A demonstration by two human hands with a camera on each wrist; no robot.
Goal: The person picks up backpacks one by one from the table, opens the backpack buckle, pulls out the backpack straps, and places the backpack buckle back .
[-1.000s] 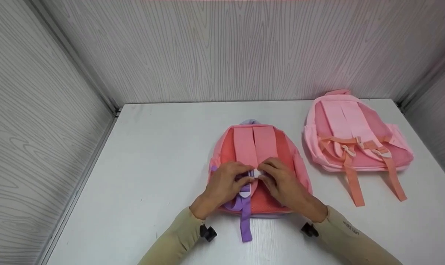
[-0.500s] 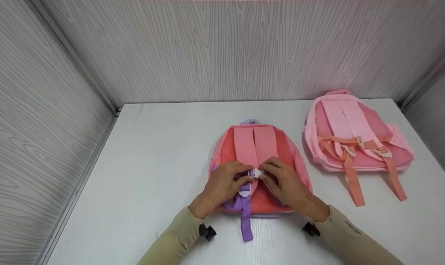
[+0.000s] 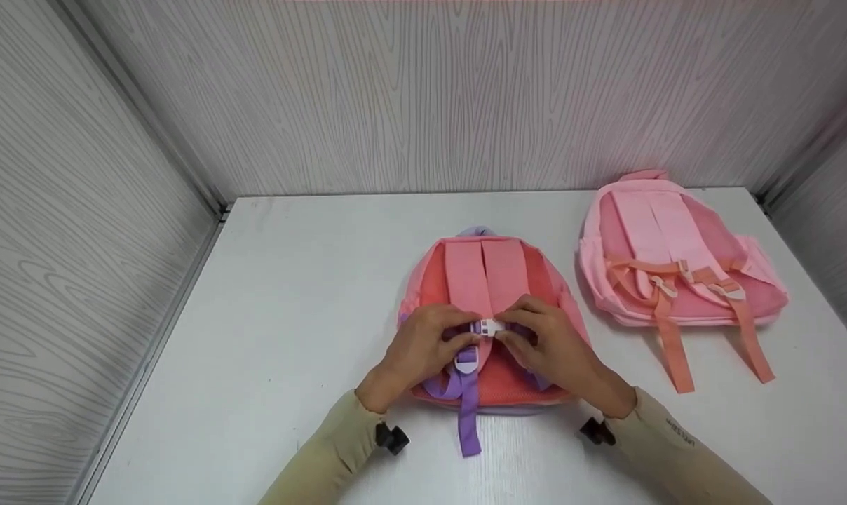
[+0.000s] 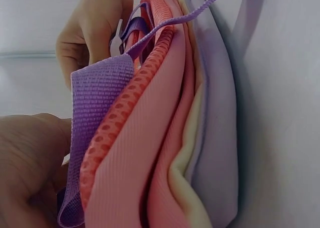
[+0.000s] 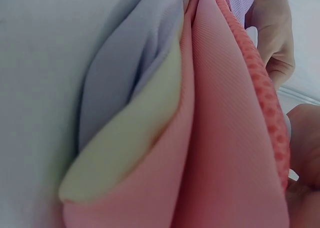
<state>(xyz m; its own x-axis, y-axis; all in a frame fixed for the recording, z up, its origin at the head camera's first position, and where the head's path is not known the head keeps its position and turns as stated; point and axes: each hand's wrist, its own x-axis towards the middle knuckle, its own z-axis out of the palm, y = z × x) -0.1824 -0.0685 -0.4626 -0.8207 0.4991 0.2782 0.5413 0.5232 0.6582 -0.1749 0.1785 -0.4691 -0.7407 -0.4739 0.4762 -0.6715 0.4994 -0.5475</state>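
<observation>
Pinch by left hand (image 3: 425, 339) on one end of a white buckle (image 3: 491, 327), over the nearer backpack (image 3: 505, 270) on the table (image 3: 311, 301); pinch by right hand (image 3: 555, 345) on the other. Likely light, soft cloth, with stiff, smooth plastic best held at both ends.

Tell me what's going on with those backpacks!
A person's left hand and right hand pinch opposite ends of a white buckle on a coral backpack, which lies on a white table. I can't tell whether the buckle is fully clicked together. A pale pink backpack with orange straps lies to the right, untouched.
</observation>
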